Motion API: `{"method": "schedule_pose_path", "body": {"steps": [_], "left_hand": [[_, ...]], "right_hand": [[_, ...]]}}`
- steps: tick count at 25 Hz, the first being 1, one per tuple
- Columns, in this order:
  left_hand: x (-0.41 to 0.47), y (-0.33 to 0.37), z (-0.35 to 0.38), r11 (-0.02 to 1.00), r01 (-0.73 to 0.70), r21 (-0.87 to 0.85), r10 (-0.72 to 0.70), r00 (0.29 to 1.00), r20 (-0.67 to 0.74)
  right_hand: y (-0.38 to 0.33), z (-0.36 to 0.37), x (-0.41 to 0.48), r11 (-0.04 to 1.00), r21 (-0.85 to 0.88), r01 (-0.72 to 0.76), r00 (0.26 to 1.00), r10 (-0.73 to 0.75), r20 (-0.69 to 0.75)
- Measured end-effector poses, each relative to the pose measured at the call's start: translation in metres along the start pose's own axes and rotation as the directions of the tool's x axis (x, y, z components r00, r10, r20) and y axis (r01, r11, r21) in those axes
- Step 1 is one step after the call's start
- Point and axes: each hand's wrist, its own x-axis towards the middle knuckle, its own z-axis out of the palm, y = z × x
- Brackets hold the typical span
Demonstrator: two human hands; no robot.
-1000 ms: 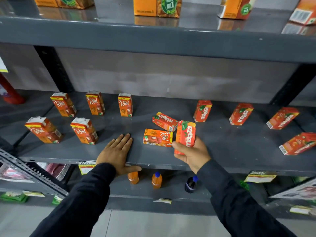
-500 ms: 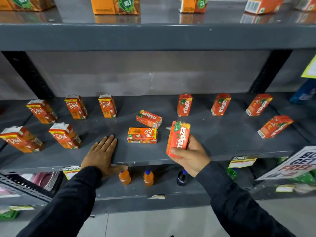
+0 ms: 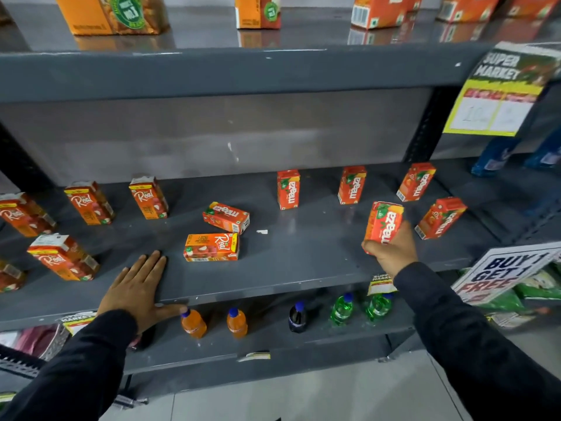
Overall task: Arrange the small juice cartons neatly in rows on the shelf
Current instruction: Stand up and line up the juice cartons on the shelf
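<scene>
Head view: Maaza carton (image 3: 384, 223) upright in right-hand grip (image 3: 391, 253).

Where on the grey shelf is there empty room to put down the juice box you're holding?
The right hand holds an orange Maaza carton. Bare grey metal shelf lies under and left of it, bordered by the upright Maaza carton behind and the two toppled cartons. The left end is crowded with Real cartons.

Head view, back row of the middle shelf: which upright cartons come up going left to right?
Real carton at the left edge → second Real carton → third Real carton → first Maaza carton → second Maaza carton → third Maaza carton.
</scene>
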Motion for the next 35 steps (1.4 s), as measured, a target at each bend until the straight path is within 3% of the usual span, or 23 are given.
{"method": "schedule_pose_path", "body": {"steps": [3,11,18,29,31,33,35], "left_hand": [[-0.001,0.003,-0.001,1.000,0.014,-0.018,-0.014,1.000,0.003],[-0.004,0.009,-0.001,0.997,0.056,-0.046,-0.055,0.998,0.014],[-0.004,0.009,-0.002,0.998,0.054,-0.037,-0.053,0.998,0.014],[-0.005,0.009,0.000,0.999,0.048,0.008,-0.048,0.999,0.003],[-0.005,0.007,0.000,0.999,0.045,0.010,-0.045,0.999,-0.006],[-0.004,0.006,0.000,0.999,0.041,0.012,-0.041,0.999,-0.004],[-0.004,0.006,0.003,0.999,0.038,0.004,-0.038,0.999,-0.016]], "right_hand": [[0.007,-0.006,0.017,0.984,-0.174,0.024,1.000,-0.026,-0.011],[0.023,-0.009,0.042,0.923,-0.368,0.108,0.986,-0.052,0.159],[0.023,-0.001,0.037,0.765,-0.641,0.066,0.988,-0.138,-0.063],[0.037,0.008,0.039,0.725,-0.688,0.031,0.971,-0.186,-0.152],[0.039,0.006,0.032,0.784,-0.617,0.070,0.956,-0.229,-0.182],[0.048,0.007,0.014,0.893,-0.436,0.112,0.925,-0.254,-0.283],[0.065,0.021,-0.021,0.878,-0.406,0.252,0.866,-0.392,-0.309]]}}
